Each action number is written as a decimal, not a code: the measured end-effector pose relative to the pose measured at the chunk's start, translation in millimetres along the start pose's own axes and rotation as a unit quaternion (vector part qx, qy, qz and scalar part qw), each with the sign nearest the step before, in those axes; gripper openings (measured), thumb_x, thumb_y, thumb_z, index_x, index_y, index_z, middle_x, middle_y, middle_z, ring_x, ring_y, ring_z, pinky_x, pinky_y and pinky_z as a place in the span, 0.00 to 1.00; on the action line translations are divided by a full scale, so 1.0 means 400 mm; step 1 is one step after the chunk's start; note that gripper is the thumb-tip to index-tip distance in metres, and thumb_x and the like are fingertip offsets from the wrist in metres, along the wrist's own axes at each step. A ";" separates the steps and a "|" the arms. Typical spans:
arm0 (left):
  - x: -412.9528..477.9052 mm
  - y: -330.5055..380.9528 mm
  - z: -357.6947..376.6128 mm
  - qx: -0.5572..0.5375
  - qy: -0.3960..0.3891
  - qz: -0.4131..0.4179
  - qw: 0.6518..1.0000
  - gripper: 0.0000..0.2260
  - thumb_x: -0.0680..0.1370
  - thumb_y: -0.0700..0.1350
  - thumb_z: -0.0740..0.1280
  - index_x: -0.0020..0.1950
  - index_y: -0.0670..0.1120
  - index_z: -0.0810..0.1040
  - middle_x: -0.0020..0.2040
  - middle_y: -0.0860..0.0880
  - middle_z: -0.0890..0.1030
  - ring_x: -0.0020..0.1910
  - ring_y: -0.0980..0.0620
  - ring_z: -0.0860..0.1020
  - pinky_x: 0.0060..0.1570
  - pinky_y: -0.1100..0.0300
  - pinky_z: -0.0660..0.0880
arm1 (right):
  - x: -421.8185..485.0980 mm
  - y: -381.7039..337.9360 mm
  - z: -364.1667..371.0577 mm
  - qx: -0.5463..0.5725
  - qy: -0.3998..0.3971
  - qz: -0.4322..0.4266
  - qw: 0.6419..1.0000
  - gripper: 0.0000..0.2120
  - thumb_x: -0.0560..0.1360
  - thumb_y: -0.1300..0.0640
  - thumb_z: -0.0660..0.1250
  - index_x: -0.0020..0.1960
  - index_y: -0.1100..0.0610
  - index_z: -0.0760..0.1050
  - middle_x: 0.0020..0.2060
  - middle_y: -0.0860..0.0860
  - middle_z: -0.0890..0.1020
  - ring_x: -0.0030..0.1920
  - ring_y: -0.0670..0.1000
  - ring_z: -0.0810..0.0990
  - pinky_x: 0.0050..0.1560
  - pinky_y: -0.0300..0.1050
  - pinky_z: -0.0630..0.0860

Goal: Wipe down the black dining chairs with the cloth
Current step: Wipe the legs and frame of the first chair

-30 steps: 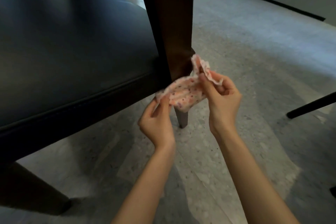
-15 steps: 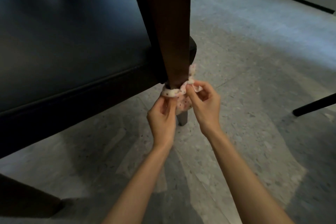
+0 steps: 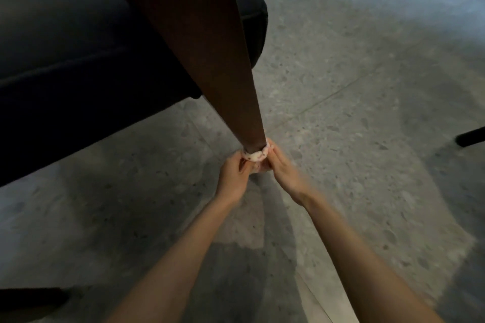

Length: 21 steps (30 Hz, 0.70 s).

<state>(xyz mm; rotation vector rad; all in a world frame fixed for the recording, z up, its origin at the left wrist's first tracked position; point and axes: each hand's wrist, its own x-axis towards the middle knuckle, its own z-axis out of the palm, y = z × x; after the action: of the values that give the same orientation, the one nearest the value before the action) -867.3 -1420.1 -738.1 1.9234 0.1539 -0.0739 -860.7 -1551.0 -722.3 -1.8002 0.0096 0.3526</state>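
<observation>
A black padded chair seat [image 3: 78, 34] fills the upper left. Its dark brown wooden leg [image 3: 210, 60] tapers down to the floor near the middle of the view. A pale pink patterned cloth [image 3: 256, 155] is wrapped round the bottom of that leg. My left hand [image 3: 233, 178] pinches the cloth from the left side. My right hand [image 3: 283, 170] holds it from the right. Both hands sit low, close to the floor, and the foot of the leg is hidden behind them.
Grey speckled stone floor [image 3: 367, 113] spreads around the chair. Another black chair leg tip [image 3: 471, 136] pokes in at the right edge. A dark leg base [image 3: 31, 299] lies at the lower left.
The cloth was loose in both hands beside the leg, then wrapped round it. Both hands have since slid the cloth down the leg to near the floor.
</observation>
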 end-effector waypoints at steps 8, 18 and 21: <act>0.036 -0.023 0.089 -0.193 -0.134 -0.201 0.951 0.14 0.82 0.38 0.60 0.68 0.40 0.71 0.60 0.42 0.77 0.50 0.52 0.80 0.48 0.62 0.78 | 0.059 0.077 0.017 0.042 0.042 0.089 0.994 0.19 0.82 0.61 0.54 0.71 0.52 0.68 0.66 0.50 0.74 0.64 0.46 0.73 0.59 0.35 0.72; -0.029 0.079 -0.006 -0.220 -0.006 -0.100 0.970 0.06 0.76 0.38 0.70 0.51 0.46 0.78 0.44 0.51 0.82 0.39 0.64 0.80 0.40 0.70 0.75 | -0.029 -0.074 -0.006 0.058 0.078 -0.050 0.994 0.18 0.79 0.66 0.62 0.67 0.55 0.74 0.54 0.46 0.82 0.51 0.36 0.80 0.49 0.31 0.75; -0.055 0.128 -0.064 -0.199 0.012 -0.028 0.980 0.05 0.76 0.38 0.69 0.49 0.48 0.79 0.42 0.54 0.82 0.40 0.66 0.79 0.41 0.70 0.74 | -0.069 -0.162 0.006 0.067 0.124 -0.089 0.986 0.16 0.77 0.65 0.66 0.64 0.54 0.76 0.47 0.45 0.84 0.45 0.38 0.82 0.43 0.32 0.77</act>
<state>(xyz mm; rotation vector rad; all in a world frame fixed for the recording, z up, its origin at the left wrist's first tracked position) -882.2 -1415.2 -678.8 1.5209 0.2215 -0.0521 -875.2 -1536.8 -654.9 -1.6868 0.0466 -0.0013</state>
